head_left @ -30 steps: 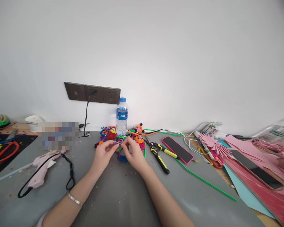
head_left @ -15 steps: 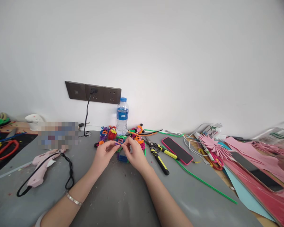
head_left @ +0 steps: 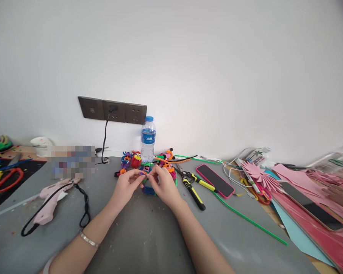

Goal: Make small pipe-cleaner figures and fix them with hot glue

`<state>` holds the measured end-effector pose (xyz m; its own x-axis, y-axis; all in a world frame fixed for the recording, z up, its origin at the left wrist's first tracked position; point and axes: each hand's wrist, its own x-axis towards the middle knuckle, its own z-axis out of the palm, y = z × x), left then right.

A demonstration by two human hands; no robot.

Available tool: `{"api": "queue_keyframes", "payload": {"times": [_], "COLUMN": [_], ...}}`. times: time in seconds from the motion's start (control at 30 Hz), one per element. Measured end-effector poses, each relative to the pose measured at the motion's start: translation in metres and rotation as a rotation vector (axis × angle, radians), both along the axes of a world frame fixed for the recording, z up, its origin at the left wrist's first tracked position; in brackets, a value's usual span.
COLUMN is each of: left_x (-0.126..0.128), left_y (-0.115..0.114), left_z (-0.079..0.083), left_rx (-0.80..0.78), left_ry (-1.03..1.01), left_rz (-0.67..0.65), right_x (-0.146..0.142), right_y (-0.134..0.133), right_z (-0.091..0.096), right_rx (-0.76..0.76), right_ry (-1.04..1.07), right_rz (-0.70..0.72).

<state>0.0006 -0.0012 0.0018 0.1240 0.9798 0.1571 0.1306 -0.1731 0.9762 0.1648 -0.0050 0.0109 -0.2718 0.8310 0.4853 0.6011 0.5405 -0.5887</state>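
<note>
My left hand point(head_left: 127, 186) and my right hand point(head_left: 164, 186) meet above the mat, both with fingers pinched. Between their fingertips is a small purple piece point(head_left: 143, 173), which looks like pipe cleaner; its shape is mostly hidden. Just behind the fingers stand several colourful pipe-cleaner figures, among them a red and yellow one point(head_left: 136, 159), a purple and blue one point(head_left: 126, 161) and a green one point(head_left: 146, 166). Below the fingertips a blue block-like thing point(head_left: 149, 190) is partly covered by my right hand. An orange and black twisted strand point(head_left: 177, 160) lies beyond that hand.
A water bottle point(head_left: 148, 140) stands behind the figures. Right of my hands lie yellow-black pliers point(head_left: 193, 192), a pink-cased phone point(head_left: 215, 180) and a green pipe cleaner point(head_left: 251, 222). A pink glue gun point(head_left: 50, 207) with a black cord is at left, pink folded paper point(head_left: 260, 176) at right.
The view has shifted very slightly. My hands stay together at nearly the same spot, with the fingers of both still pinched around the purple piece.
</note>
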Motion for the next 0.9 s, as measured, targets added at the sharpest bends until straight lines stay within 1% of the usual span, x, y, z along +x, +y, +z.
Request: {"api": "queue_keyframes", "payload": {"times": [0.1, 0.23, 0.33, 0.4, 0.5, 0.57, 0.63, 0.7, 0.77, 0.9], "left_x": [-0.001, -0.001, -0.002, -0.002, -0.002, 0.0, 0.001, 0.003, 0.004, 0.004], "left_y": [-0.002, -0.002, -0.002, -0.003, -0.004, -0.004, -0.005, -0.005, -0.006, -0.006], "left_z": [-0.001, -0.006, -0.01, -0.009, -0.004, 0.0, 0.003, 0.004, 0.003, 0.001], "left_rx": [0.06, 0.113, 0.16, 0.179, 0.138, 0.078, 0.029, -0.008, -0.048, -0.14], "left_ry": [0.114, 0.262, 0.322, 0.324, 0.211, 0.073, -0.059, -0.166, -0.256, -0.361], "left_rz": [0.004, 0.028, 0.035, 0.044, 0.02, -0.032, -0.074, -0.085, -0.088, -0.12], "right_x": [0.0, -0.004, -0.005, -0.004, 0.001, 0.005, 0.009, 0.012, 0.013, 0.013], "right_y": [-0.001, -0.001, 0.0, 0.001, 0.002, 0.003, 0.003, 0.004, 0.005, 0.006], "right_z": [0.0, -0.001, -0.003, -0.003, 0.0, 0.005, 0.009, 0.013, 0.013, 0.011], "right_rx": [0.004, -0.005, -0.031, -0.076, -0.191, -0.274, -0.336, -0.38, -0.403, -0.381], "right_ry": [-0.054, -0.082, -0.057, 0.004, 0.204, 0.345, 0.437, 0.489, 0.516, 0.502], "right_rz": [-0.004, -0.005, -0.004, 0.024, 0.127, 0.22, 0.3, 0.349, 0.363, 0.361]}}
